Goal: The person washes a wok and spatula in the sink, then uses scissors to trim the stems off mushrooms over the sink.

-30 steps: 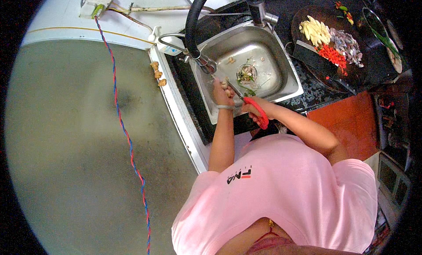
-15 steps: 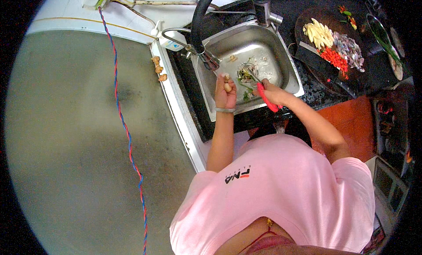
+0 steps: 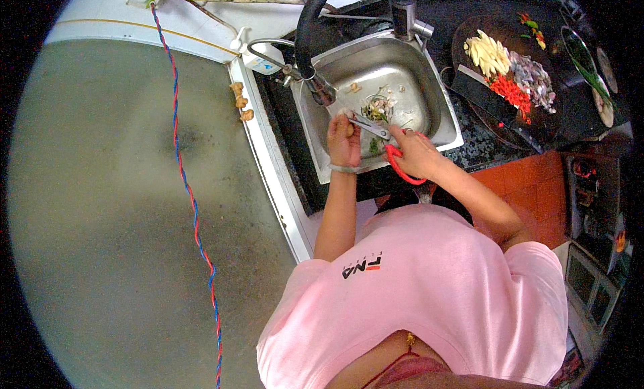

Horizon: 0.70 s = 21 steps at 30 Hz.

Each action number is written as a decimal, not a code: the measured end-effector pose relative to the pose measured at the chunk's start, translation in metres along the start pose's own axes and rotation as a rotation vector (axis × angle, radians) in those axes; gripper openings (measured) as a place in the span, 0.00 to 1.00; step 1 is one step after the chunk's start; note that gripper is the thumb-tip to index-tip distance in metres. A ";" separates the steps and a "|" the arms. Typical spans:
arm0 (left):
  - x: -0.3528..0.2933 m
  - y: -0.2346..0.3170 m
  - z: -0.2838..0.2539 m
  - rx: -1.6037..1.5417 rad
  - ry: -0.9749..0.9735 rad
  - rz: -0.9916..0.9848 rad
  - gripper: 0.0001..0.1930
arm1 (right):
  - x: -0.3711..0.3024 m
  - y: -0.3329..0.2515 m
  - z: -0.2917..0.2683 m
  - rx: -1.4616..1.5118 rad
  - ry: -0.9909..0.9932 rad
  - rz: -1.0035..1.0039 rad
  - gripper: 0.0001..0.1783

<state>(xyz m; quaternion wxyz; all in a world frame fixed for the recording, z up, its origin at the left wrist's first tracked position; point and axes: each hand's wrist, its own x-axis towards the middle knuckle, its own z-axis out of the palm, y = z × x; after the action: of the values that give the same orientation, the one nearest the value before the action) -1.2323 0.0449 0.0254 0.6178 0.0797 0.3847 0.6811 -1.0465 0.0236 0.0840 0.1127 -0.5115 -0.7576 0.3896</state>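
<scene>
Over the left side of the sink [image 3: 448, 114], my left hand [image 3: 343, 147] is closed around a knobbly, light-brown piece of what looks like ginger [image 3: 349, 130]. Its pale upper end is at the fingertips, and the fingers hide much of it. My right hand [image 3: 417, 154] grips red-handled scissors [image 3: 370, 126] from the right. The metal blades point up and left, with their tips at the piece in my left hand. Below in the basin lie wet scraps [image 3: 377, 111], green stalks and whitish bits, and a small brown piece [image 3: 353, 88].
A black hose faucet [image 3: 320, 88] hangs just above my left hand. On the right, a round board [image 3: 469, 37] holds peeled garlic [image 3: 488, 53], chopped red chili [image 3: 511, 92], sliced purplish pieces [image 3: 534, 80] and a cleaver [image 3: 479, 94]. Brown knobs [image 3: 241, 102] sit on the window ledge.
The scissors have swung from pointing into the basin to the left, their tips now at the piece in my left hand. My right hand has shifted slightly left and down.
</scene>
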 end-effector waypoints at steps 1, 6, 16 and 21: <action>0.000 0.001 -0.002 0.046 -0.004 0.023 0.04 | -0.001 -0.001 -0.001 -0.002 -0.025 0.006 0.27; -0.002 0.006 -0.007 -0.006 -0.088 0.045 0.05 | -0.006 -0.007 -0.006 0.128 -0.066 -0.069 0.29; 0.007 0.005 -0.026 -0.097 -0.228 0.065 0.05 | -0.003 0.009 0.016 0.231 -0.070 -0.088 0.29; -0.001 0.003 -0.005 -0.173 -0.177 0.069 0.04 | 0.002 0.018 0.037 0.392 0.000 -0.234 0.20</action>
<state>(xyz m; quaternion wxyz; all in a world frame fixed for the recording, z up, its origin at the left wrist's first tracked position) -1.2376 0.0416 0.0245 0.6302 0.0990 0.2655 0.7229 -1.0561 0.0103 0.0462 0.2544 -0.3887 -0.7214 0.5135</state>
